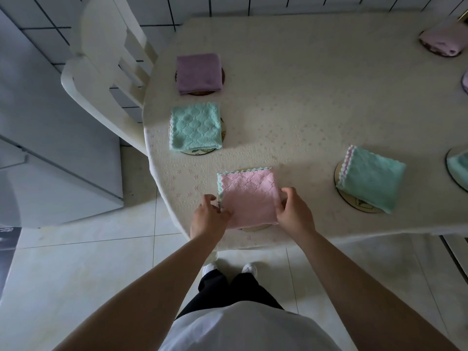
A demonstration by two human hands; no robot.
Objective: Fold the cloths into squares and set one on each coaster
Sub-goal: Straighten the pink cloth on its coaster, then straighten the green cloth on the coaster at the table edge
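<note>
A pink cloth (249, 196) folded into a square lies on a round coaster (255, 227) near the table's front edge; only slivers of that coaster show. My left hand (209, 216) pinches the cloth's near left corner. My right hand (295, 211) grips its right edge with curled fingers. Other folded cloths sit on coasters: a purple one (199, 73), a teal one (195, 126) over a coaster (200, 151), and another teal one (371, 178) over a coaster (354, 201).
The table (316, 97) wears a cream cloth. At its right edge are a mauve cloth (442, 39) on a coaster and a teal cloth (458, 167) on a coaster, partly cut off. A white chair (106, 72) stands left of the table. Tiled floor lies below.
</note>
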